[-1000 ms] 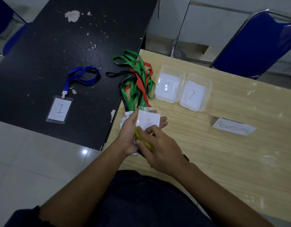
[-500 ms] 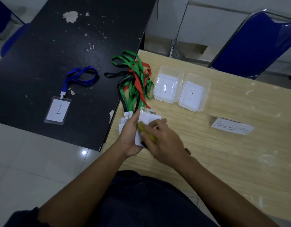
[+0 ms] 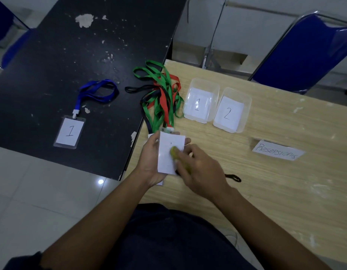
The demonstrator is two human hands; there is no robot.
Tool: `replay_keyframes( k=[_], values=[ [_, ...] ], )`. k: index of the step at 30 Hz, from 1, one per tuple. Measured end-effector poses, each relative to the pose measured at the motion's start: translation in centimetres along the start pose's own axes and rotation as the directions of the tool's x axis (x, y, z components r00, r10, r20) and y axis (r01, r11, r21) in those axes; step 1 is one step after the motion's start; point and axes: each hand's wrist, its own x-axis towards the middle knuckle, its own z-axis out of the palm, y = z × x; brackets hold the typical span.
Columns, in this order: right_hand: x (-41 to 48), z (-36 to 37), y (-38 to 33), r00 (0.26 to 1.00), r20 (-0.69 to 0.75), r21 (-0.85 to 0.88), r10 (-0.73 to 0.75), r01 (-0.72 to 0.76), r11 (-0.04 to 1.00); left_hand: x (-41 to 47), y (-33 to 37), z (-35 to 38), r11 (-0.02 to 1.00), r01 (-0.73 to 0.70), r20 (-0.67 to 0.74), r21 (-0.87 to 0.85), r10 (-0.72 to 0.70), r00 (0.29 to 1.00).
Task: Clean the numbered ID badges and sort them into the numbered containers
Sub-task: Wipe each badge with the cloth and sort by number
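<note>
— What are the hands doing right now?

— The left hand [image 3: 151, 162] is gripping a badge [image 3: 169, 152] by its left edge, holding it up just above the wooden table [image 3: 266, 191]. The right hand [image 3: 200, 168] is closed on a small yellow cloth [image 3: 175, 152] and pressing it against the badge's white face.

— Which way is the badge lying?

— Its long side is running away from the person, clip end pointing toward the pile of green, red and black lanyards [image 3: 163, 98]. I cannot read a number on the face that is showing.

— And where are the containers sitting from there?

— Ahead and a little to the right. Container 1 [image 3: 201, 100] and container 2 [image 3: 232, 111] are standing side by side, touching or nearly so, with container 1 just beside the lanyards. The right hand is sitting nearer to both, though it is busy with the cloth.

— Is anything lying in them?

— Only a numbered paper in each, as far as I can tell; no badges yet.

— Any other badges waiting?

— One marked 1 with a blue strap [image 3: 70, 131] is lying well apart on the black table [image 3: 51, 55] to the left, and more seem to be lying under the left hand. I judge the sorting is barely beginning.
</note>
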Motion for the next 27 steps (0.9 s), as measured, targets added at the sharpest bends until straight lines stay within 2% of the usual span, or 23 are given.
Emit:
replay_keyframes(
  k=[3,5,6,7,10,12,14,17,19,21,24,27],
  values=[
    [1.8,0.0,0.9,0.970,-0.093,-0.036,0.225,-0.229,0.973,-0.1,-0.4,1.3,0.997,-0.014,0.016,0.077,0.013,1.000],
    [2.8,0.1,0.5,0.931,-0.092,0.049,0.354,-0.351,0.935,0.0,-0.5,1.8,0.995,-0.032,0.026,0.099,0.029,0.999],
    [2.9,0.1,0.0,0.927,-0.090,0.087,0.365,-0.358,0.930,0.1,-0.4,1.8,0.995,-0.036,0.031,0.090,0.033,0.999],
    [2.7,0.2,-0.7,0.939,-0.091,0.101,0.332,-0.323,0.941,0.2,-0.1,1.8,0.997,-0.039,0.025,0.070,0.038,0.999],
    [0.8,0.5,-3.0,0.994,-0.036,0.103,0.105,-0.101,0.990,0.4,0.6,1.0,0.998,-0.070,-0.010,0.003,0.070,0.998],
    [-0.3,0.5,-2.8,1.000,0.002,0.052,0.005,-0.005,0.999,0.4,0.9,0.5,0.996,-0.088,-0.020,-0.007,0.087,0.996],
    [0.1,0.2,-1.5,1.000,-0.018,-0.025,0.024,-0.024,0.999,0.4,0.9,0.3,0.997,-0.082,-0.015,-0.002,0.082,0.996],
    [1.3,-0.3,-0.2,0.975,-0.093,-0.068,0.202,-0.209,0.976,0.4,0.6,0.5,0.997,-0.077,0.002,0.020,0.077,0.997],
    [1.7,-0.2,-0.6,0.960,-0.104,-0.054,0.261,-0.268,0.962,0.4,0.7,0.8,0.996,-0.087,-0.010,0.020,0.087,0.996],
    [1.3,0.1,-1.6,0.960,-0.096,-0.004,0.265,-0.267,0.964,0.4,1.0,1.1,0.995,-0.104,-0.023,0.000,0.104,0.994],
    [-0.2,0.7,-3.4,0.981,-0.061,0.073,0.186,-0.182,0.981,0.3,1.3,0.8,0.991,-0.124,-0.013,-0.052,0.124,0.992],
    [-1.2,1.1,-3.7,0.990,-0.054,0.043,0.130,-0.128,0.991,0.1,1.0,0.9,0.990,-0.127,-0.022,-0.067,0.126,0.992]
  ],
)
